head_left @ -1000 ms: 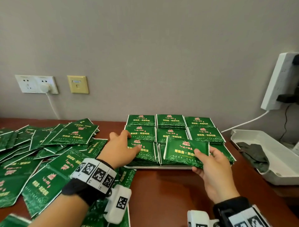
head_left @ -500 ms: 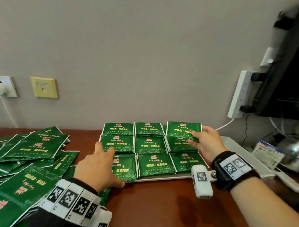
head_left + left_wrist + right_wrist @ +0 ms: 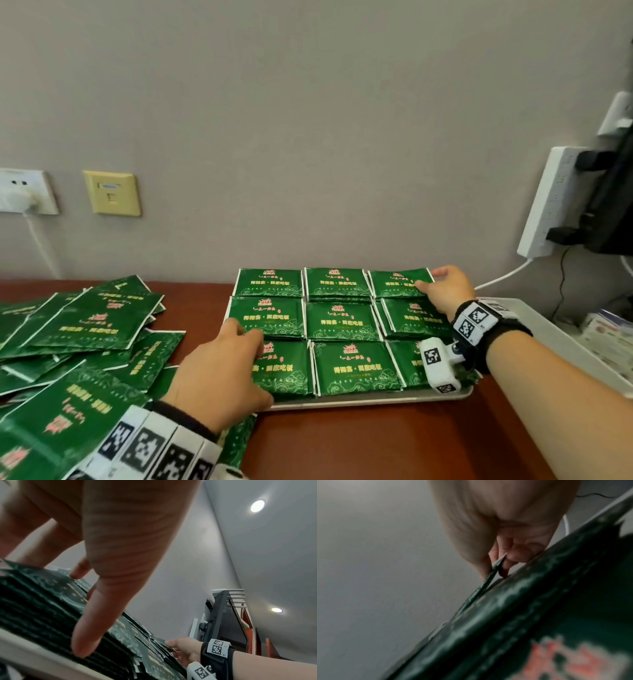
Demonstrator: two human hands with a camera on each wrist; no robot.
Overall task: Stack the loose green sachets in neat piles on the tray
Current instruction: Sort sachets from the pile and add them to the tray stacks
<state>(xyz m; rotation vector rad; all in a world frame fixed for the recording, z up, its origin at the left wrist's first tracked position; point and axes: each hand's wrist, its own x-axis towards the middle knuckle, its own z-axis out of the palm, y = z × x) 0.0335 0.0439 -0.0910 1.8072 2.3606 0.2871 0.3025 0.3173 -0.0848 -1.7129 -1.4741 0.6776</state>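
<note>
My right hand (image 3: 445,291) is at the far right corner of the tray (image 3: 376,399), thumb and fingers pinching the right edge of one green sachet (image 3: 397,283). That sachet lies on top of the far right pile, its held edge slightly raised, as the right wrist view shows. My left hand (image 3: 219,373) rests on the near left pile (image 3: 284,370): fingers straight and spread over the top sachet, thumb (image 3: 89,635) pressed against the pile's front edge just above the tray rim. It holds nothing.

The tray sits on a brown desk (image 3: 376,445) against the wall and carries nine piles in a three by three grid, packed edge to edge. Loose sachets (image 3: 85,329) lie scattered and overlapping on the desk left of the tray, some under my left wrist. The two hands are well apart, on opposite corners of the tray.
</note>
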